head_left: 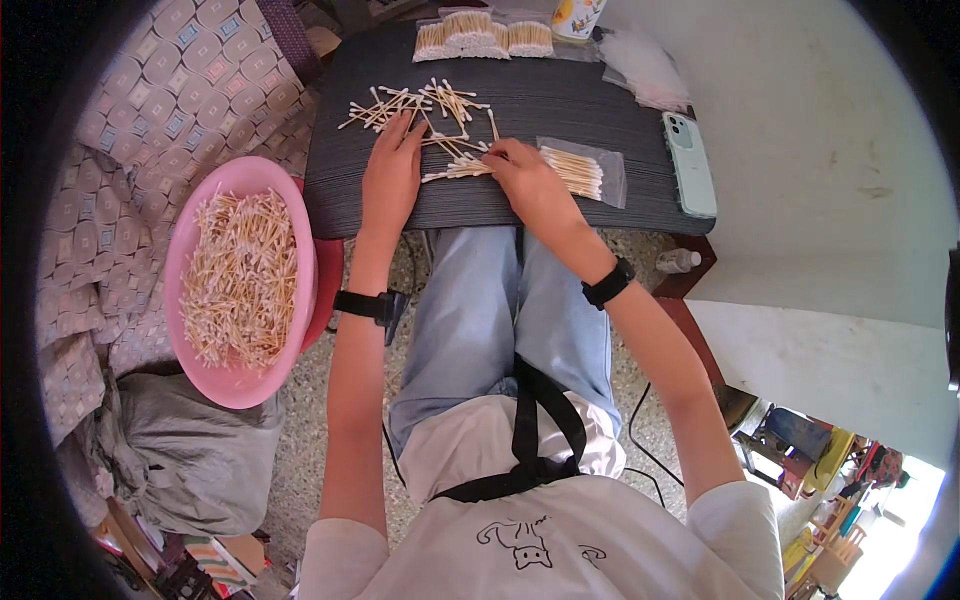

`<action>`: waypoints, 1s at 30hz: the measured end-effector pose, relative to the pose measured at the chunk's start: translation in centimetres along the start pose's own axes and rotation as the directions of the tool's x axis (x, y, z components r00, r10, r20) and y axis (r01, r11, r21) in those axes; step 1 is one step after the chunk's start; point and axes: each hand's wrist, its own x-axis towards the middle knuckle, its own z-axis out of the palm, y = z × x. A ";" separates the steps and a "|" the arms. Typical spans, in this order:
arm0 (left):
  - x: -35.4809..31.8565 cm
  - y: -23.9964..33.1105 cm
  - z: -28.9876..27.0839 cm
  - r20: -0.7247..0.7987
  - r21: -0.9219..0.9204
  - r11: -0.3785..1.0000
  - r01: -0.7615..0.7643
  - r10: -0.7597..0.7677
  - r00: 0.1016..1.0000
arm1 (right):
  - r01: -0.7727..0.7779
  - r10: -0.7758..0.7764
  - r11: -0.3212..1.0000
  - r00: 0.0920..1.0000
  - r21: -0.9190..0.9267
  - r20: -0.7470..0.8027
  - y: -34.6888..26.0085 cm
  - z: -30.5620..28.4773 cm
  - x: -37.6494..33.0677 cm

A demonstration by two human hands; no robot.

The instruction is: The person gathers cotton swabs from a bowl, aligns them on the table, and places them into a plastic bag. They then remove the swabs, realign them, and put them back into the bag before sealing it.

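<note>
Loose cotton swabs [452, 100] with white tips lie in a messy spread on the dark table. My left hand [393, 172] rests at the spread's left side, its fingers stretched out and touching some swabs. Nearer the table's front, the fingers of my right hand [532, 185] are pinched on cotton swabs; their tips partly hide the grip. A small row of swabs [452, 168] sticks out to the left of that hand. Just right of it lies a clear plastic bag [612, 178] with a neat layer of swabs inside, partly covered by the hand.
Filled bags of swabs [470, 36] are stacked at the table's far edge, beside a patterned cup [577, 18]. Empty clear bags [645, 70] and a pale green phone [688, 165] lie on the right. A pink basin [308, 262] heaped with swabs stands left of the table.
</note>
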 end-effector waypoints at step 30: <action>-0.5 3.1 -1.6 0.155 -0.402 0.906 -0.131 0.208 0.966 | 0.001 -0.010 0.981 0.999 -0.194 -0.045 -0.9 1.0 0.2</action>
